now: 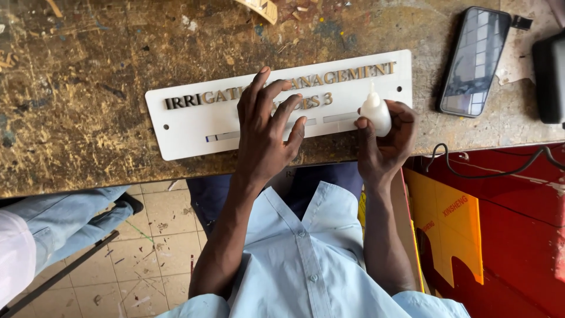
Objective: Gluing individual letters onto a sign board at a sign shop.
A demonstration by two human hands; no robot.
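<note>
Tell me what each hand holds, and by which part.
Right hand grips a small white glue bottle around its body, nozzle up. Left hand holds nothing; its fingers press the white sign plate.

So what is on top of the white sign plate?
Raised metallic letters and the left hand, which covers the middle letters; the right hand holds a white glue bottle.

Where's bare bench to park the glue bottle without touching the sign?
Widest bare stretch: workbench left of the white sign. A narrower gap lies between the sign's right end and the phone. Crowded: mid-sign, under the left hand, and the front edge, where the right hand holds the glue bottle. Scraps litter the far edge.
</note>
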